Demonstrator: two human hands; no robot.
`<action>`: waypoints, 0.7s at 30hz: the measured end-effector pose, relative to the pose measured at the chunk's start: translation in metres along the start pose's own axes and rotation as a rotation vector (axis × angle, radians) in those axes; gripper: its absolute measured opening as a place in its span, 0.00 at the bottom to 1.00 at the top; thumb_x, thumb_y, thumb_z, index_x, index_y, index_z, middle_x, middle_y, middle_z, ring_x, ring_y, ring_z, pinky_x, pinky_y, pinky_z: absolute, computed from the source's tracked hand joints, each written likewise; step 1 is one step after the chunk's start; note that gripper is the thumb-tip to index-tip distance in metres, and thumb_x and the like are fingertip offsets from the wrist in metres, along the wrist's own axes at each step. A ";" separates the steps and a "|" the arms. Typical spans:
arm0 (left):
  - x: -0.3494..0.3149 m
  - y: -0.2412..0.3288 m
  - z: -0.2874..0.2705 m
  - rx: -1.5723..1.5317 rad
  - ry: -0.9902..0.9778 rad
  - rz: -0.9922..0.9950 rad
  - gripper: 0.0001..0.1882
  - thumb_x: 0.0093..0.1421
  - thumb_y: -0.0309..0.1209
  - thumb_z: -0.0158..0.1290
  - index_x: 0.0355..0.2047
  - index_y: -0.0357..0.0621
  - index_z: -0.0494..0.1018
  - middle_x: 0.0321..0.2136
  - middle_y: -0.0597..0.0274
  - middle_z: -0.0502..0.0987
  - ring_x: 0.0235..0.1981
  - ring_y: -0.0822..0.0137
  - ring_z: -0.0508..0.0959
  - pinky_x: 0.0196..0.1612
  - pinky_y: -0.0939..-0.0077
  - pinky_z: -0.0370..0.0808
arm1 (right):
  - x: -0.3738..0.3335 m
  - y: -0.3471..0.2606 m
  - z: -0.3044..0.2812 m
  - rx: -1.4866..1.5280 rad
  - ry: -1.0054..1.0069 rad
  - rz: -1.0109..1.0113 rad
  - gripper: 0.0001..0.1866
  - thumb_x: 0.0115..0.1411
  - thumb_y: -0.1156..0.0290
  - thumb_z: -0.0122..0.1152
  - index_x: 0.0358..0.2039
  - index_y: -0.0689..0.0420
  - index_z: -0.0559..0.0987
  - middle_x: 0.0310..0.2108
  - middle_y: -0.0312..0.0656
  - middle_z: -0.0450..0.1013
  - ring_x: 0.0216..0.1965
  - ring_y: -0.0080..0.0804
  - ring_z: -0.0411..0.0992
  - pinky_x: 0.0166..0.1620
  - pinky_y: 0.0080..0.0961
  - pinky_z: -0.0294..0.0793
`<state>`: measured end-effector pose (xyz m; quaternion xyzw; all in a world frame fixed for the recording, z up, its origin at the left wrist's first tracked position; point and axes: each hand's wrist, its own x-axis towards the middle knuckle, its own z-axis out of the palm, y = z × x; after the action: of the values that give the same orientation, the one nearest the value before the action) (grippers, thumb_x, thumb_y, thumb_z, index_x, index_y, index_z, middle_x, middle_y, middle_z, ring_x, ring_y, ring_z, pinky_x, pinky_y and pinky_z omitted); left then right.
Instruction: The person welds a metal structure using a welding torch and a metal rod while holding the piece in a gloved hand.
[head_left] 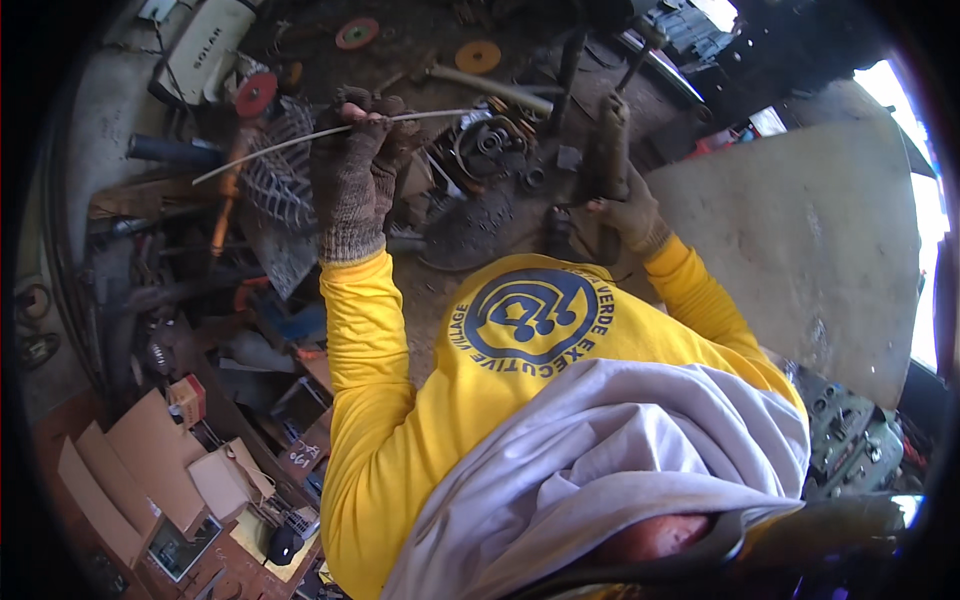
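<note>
My left hand (362, 165), in a brown knitted work glove, is closed around a long, thin, slightly bent rod (265, 152). The rod sticks out on both sides of the fist, its longer end reaching to the left. On the right, my right hand (635, 215), also gloved, grips the lower end of a dusty grey-brown cylindrical tool (613, 150). The tool stands roughly upright, and a thin dark bar shows above it. Some of the right fingers are hidden behind the tool. Between the hands lies a cluttered heap with a coiled round metal part (490, 143).
Red discs (257, 94) and an orange disc (478, 57) lie around the far side. A pale pipe (490, 88) crosses beyond the hands. A large worn board (800, 250) leans at the right. Opened cardboard boxes (150, 460) fill the lower left; an orange-handled tool (228, 200) is left of my hand.
</note>
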<state>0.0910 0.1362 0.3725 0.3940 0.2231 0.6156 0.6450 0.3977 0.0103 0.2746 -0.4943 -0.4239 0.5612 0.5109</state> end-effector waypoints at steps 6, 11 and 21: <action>-0.083 0.025 -0.008 -0.176 -0.013 0.006 0.11 0.59 0.16 0.52 0.40 0.42 0.72 0.41 0.50 0.78 0.42 0.58 0.81 0.47 0.61 0.81 | -0.037 -0.020 0.076 0.286 -0.285 0.182 0.42 0.43 0.69 0.73 0.59 0.61 0.64 0.45 0.43 0.73 0.43 0.29 0.72 0.49 0.27 0.73; -0.119 0.021 -0.004 -0.086 0.038 0.065 0.09 0.59 0.17 0.52 0.39 0.43 0.70 0.41 0.49 0.78 0.43 0.60 0.80 0.48 0.61 0.81 | -0.057 -0.012 0.094 0.252 -0.337 0.114 0.41 0.41 0.67 0.74 0.57 0.61 0.66 0.43 0.42 0.73 0.41 0.28 0.72 0.47 0.26 0.73; -0.120 0.005 -0.004 0.043 0.058 0.080 0.10 0.59 0.17 0.53 0.38 0.43 0.69 0.40 0.49 0.78 0.43 0.60 0.80 0.47 0.63 0.81 | -0.064 -0.014 0.095 0.072 -0.321 0.057 0.41 0.41 0.67 0.76 0.56 0.60 0.67 0.41 0.38 0.72 0.41 0.26 0.71 0.47 0.25 0.72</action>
<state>0.0678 0.0200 0.3507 0.3985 0.2391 0.6470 0.6045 0.3055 -0.0485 0.3107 -0.3914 -0.4657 0.6620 0.4377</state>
